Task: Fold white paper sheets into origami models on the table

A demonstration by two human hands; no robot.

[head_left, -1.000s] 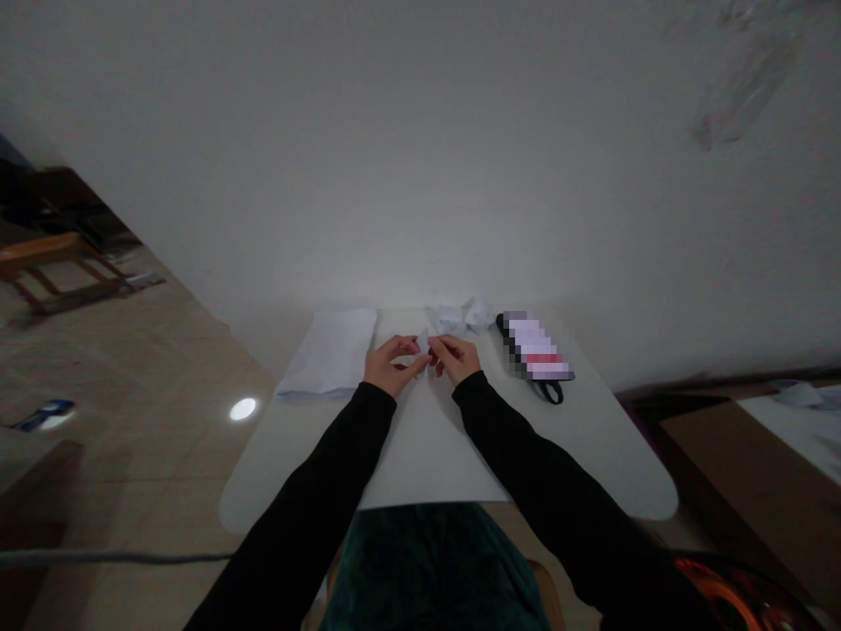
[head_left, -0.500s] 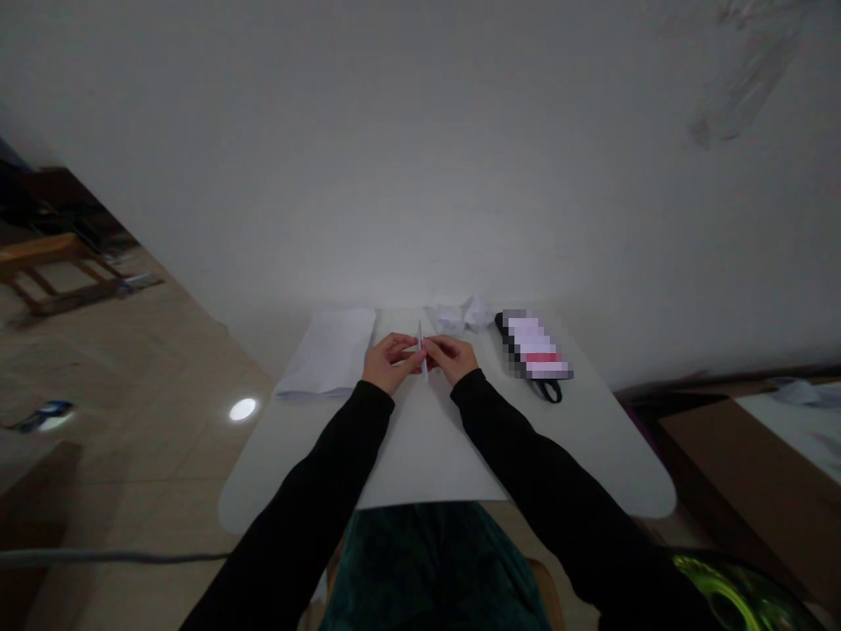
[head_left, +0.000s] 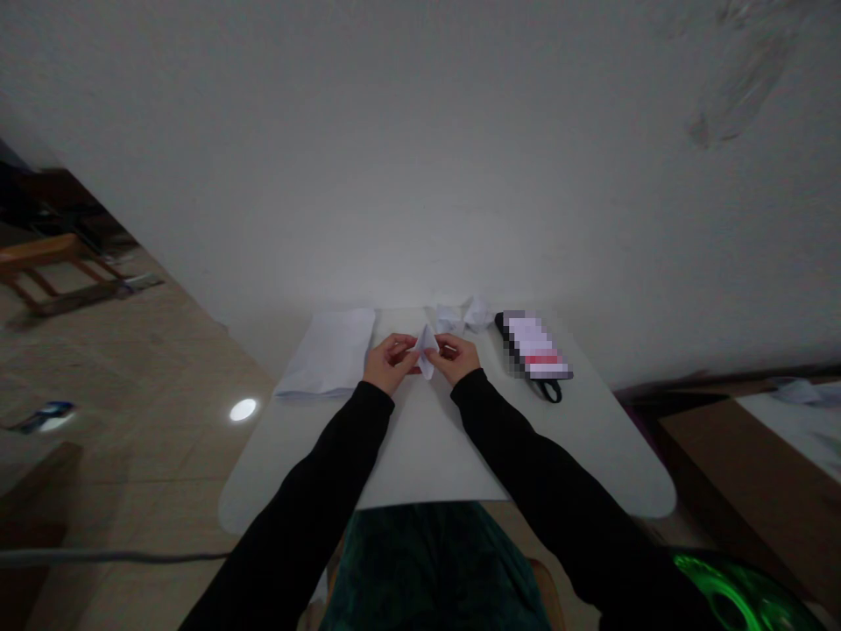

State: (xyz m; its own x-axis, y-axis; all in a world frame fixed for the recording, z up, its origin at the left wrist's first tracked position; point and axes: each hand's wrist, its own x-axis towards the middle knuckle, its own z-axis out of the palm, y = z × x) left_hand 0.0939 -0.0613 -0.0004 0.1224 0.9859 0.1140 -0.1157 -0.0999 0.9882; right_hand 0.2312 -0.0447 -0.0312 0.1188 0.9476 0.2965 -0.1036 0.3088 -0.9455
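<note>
A small folded piece of white paper (head_left: 427, 340) is held up between my two hands over the middle of the table, its faces spread into a pointed diamond shape. My left hand (head_left: 390, 361) pinches its left side between thumb and fingers. On the opposite side, my right hand (head_left: 455, 357) grips it the same way, thumb toward me. Fingertips behind the paper are partly hidden. Just beyond my hands lie two small folded white paper pieces, one (head_left: 448, 317) near my right fingers and another (head_left: 477, 314) farther right.
The white table (head_left: 434, 456) stands against a grey wall (head_left: 420, 158). A stack of white sheets (head_left: 332, 350) lies at left, a phone (head_left: 535, 346) with a black strap (head_left: 550, 390) at right. Cardboard (head_left: 742, 473) is beyond the right edge, a wooden stool (head_left: 49, 254) far left.
The folded paper was edge-on and flat between my fingers; now it is opened out and shows its faces. My hands have drawn very slightly apart. Everything else on the table stays put.
</note>
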